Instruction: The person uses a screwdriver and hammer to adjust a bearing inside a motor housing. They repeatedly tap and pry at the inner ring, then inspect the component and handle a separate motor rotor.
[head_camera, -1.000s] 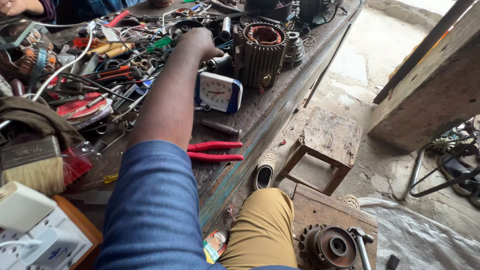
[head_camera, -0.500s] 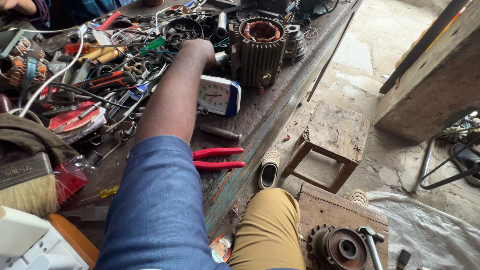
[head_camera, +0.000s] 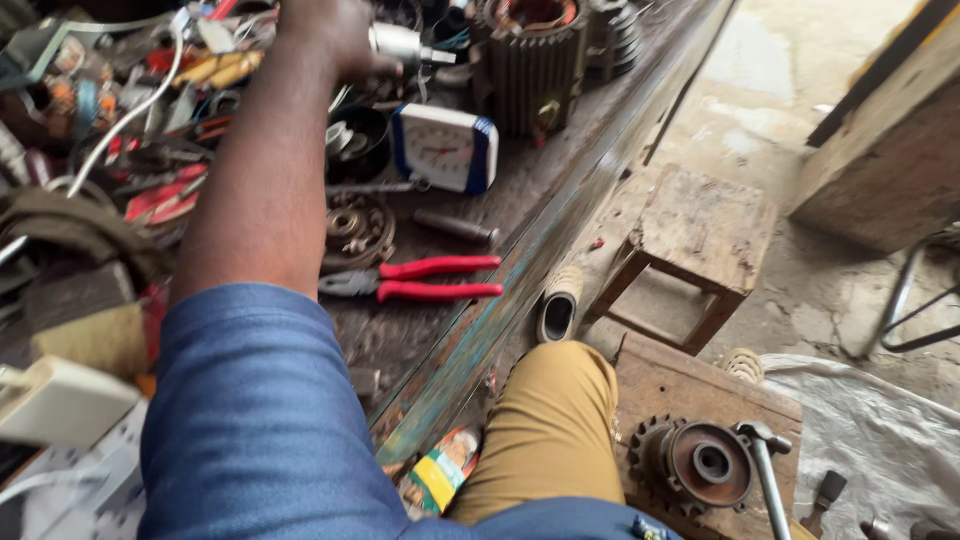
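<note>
A person's left hand (head_camera: 335, 35), at the end of an arm in a blue sleeve (head_camera: 255, 420), reaches across a crowded workbench (head_camera: 520, 250) with its fingers wrapped tight around a small shiny metal cylinder (head_camera: 400, 44), which juts out to the right of the fist near the far side of the bench. Just right of the cylinder stands a dark ribbed motor core (head_camera: 530, 65). Nearer the bench edge, a white clock with a blue rim (head_camera: 445, 148) leans upright, and red-handled pliers (head_camera: 425, 279) lie flat beside a rusty bearing (head_camera: 352, 228). Below the bench, a knee in tan trousers (head_camera: 550, 420) sits between the bench edge and a low wooden board carrying a rusty gear hub (head_camera: 700, 465). A small wooden stool (head_camera: 690, 240) stands on the concrete floor. The right hand is out of view.
</note>
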